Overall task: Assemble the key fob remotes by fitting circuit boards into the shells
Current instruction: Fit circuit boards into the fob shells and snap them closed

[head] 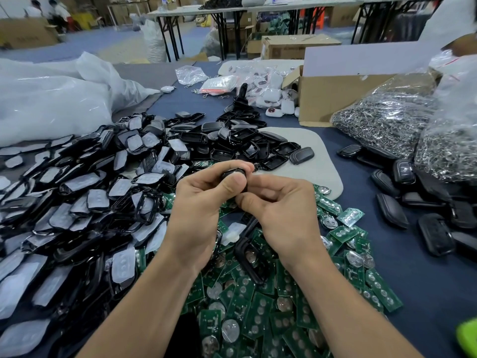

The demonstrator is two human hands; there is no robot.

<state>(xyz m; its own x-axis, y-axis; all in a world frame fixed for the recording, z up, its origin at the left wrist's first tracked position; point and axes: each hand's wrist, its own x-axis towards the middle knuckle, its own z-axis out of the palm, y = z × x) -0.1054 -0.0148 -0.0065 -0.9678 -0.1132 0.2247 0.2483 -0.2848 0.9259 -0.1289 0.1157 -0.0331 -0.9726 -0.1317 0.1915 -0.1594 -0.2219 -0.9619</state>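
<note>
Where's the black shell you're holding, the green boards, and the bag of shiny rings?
black shell (233, 173): head view, on its visible top edge.
green boards (254, 310): head view, on one board mid-pile.
bag of shiny rings (382, 125): head view, on the bag's middle.

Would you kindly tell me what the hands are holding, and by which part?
One black key fob shell, held by both hands: the left hand grips its left end, thumb on the near face; the right hand pinches its right end.
</note>
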